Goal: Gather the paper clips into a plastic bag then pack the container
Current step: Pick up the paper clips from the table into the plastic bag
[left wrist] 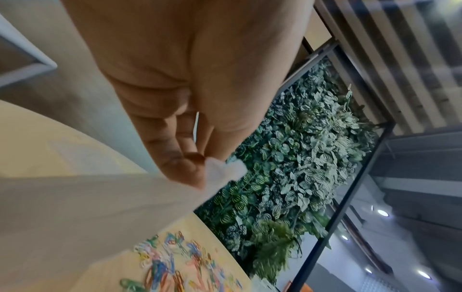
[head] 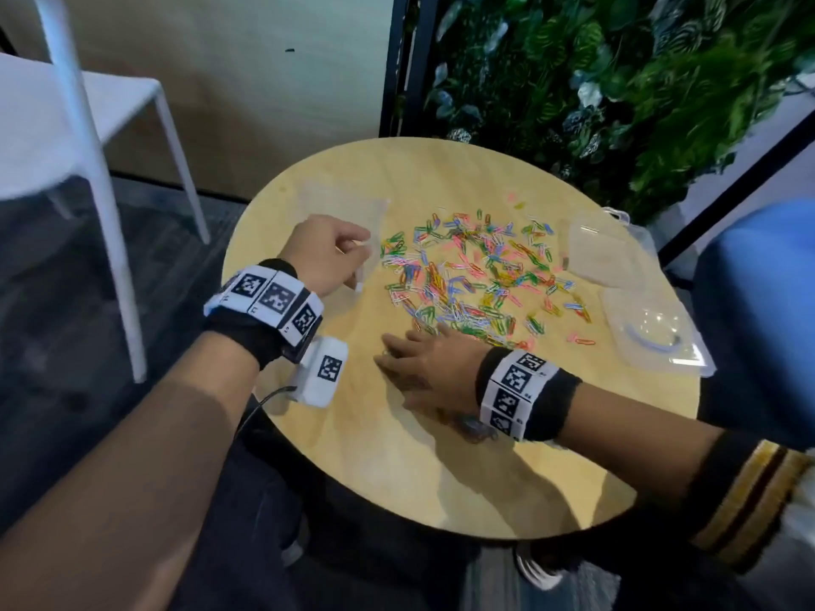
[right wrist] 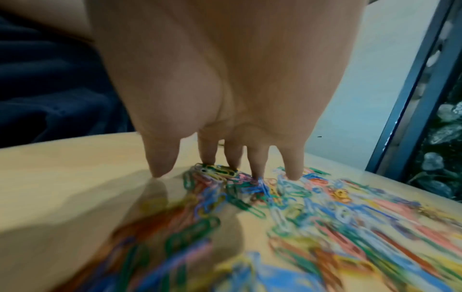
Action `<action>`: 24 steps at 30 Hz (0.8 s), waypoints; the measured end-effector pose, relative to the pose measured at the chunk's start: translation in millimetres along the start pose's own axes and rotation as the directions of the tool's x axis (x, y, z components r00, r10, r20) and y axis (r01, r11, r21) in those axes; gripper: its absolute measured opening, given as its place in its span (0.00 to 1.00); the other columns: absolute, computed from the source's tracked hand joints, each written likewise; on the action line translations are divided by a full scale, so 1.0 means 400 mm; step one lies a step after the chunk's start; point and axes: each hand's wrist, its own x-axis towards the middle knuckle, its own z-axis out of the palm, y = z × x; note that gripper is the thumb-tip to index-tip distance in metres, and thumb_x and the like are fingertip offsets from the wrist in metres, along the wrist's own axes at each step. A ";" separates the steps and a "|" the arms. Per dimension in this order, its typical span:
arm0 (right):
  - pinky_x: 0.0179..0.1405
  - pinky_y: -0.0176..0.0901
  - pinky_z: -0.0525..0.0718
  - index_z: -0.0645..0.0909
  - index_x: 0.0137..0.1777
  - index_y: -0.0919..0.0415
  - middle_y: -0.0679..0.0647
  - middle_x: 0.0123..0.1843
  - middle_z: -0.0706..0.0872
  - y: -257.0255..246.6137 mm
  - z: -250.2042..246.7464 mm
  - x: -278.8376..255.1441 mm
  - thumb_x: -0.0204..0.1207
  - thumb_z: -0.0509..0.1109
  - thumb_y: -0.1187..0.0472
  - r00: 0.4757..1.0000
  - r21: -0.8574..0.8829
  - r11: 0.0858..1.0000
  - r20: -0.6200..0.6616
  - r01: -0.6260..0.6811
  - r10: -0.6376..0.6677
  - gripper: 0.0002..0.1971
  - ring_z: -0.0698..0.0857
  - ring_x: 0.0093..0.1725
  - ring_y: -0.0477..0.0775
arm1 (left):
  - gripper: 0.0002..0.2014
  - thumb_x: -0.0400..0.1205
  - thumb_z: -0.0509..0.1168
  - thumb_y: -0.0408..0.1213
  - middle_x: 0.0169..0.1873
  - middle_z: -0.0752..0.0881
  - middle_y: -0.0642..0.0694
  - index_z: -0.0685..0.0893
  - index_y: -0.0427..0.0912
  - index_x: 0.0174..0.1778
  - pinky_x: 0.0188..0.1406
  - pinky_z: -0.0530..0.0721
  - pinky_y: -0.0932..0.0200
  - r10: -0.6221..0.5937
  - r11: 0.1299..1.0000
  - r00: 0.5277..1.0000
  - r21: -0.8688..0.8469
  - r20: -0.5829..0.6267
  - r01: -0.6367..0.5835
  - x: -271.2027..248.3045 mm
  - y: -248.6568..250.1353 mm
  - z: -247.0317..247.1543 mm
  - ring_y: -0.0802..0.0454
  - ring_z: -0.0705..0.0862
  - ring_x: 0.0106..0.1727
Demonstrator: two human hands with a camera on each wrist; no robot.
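Many coloured paper clips [head: 476, 275] lie scattered over the middle of a round wooden table [head: 397, 469]. My left hand [head: 328, 251] pinches the edge of a clear plastic bag [head: 353, 209] at the table's left; in the left wrist view the bag [left wrist: 100, 201] hangs from my fingertips [left wrist: 192, 170]. My right hand [head: 419, 363] lies flat at the near edge of the pile, fingers pointing left. In the right wrist view its straight fingers [right wrist: 257, 164] touch the paper clips [right wrist: 250, 189]. A clear plastic container [head: 608, 249] and its lid [head: 652, 337] sit at the table's right.
A white chair [head: 88, 125] stands left of the table. A wall of green plants [head: 617, 81] in a black frame rises behind. A blue seat [head: 767, 302] sits to the right. The near part of the table is bare wood.
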 end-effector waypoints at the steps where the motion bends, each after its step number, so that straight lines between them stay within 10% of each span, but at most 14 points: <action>1: 0.72 0.62 0.73 0.54 0.85 0.48 0.52 0.87 0.53 0.006 0.004 -0.018 0.84 0.56 0.43 1.000 0.009 1.000 -0.017 0.002 -0.001 0.31 0.67 0.79 0.60 | 0.13 0.84 0.68 0.36 0.28 0.88 0.47 0.87 0.36 0.62 0.39 0.85 0.65 -0.015 1.000 0.999 0.015 0.031 0.015 -0.001 0.002 0.011 0.60 0.86 0.23; 6: 0.55 0.58 0.86 0.77 0.74 0.54 0.56 0.74 0.78 0.020 0.029 -0.052 0.81 0.62 0.68 0.980 0.142 0.989 -0.185 -0.048 0.075 0.22 0.84 0.63 0.64 | 0.08 0.84 0.68 0.35 0.25 0.88 0.46 0.90 0.38 0.53 0.23 0.77 0.76 -0.015 0.992 0.983 0.124 0.184 -0.009 -0.028 0.015 0.047 0.63 0.84 0.18; 16: 0.51 0.47 0.85 0.91 0.56 0.57 0.56 0.46 0.93 0.079 0.019 -0.056 0.78 0.71 0.61 0.880 0.450 0.881 -0.348 -0.147 0.325 0.10 0.89 0.46 0.59 | 0.09 0.82 0.70 0.34 0.27 0.89 0.45 0.90 0.35 0.55 0.29 0.85 0.68 -0.031 0.991 0.958 0.133 0.285 -0.008 -0.030 0.039 0.106 0.54 0.89 0.24; 21: 0.48 0.37 0.87 0.92 0.53 0.56 0.50 0.47 0.93 0.124 0.017 -0.075 0.75 0.76 0.58 0.740 0.761 0.634 -0.348 -0.136 0.576 0.08 0.90 0.41 0.47 | 0.09 0.82 0.70 0.34 0.30 0.87 0.51 0.91 0.36 0.56 0.33 0.87 0.66 -0.045 0.990 0.955 0.140 0.293 0.004 -0.016 0.058 0.128 0.48 0.91 0.28; 24: 0.38 0.42 0.91 0.92 0.51 0.61 0.54 0.46 0.93 0.159 0.040 -0.085 0.73 0.79 0.60 0.665 0.959 0.283 -0.207 -0.007 0.718 0.08 0.92 0.37 0.53 | 0.09 0.82 0.70 0.34 0.30 0.89 0.50 0.90 0.37 0.56 0.32 0.86 0.67 -0.055 0.991 0.954 0.137 0.296 0.015 -0.013 0.066 0.141 0.49 0.90 0.27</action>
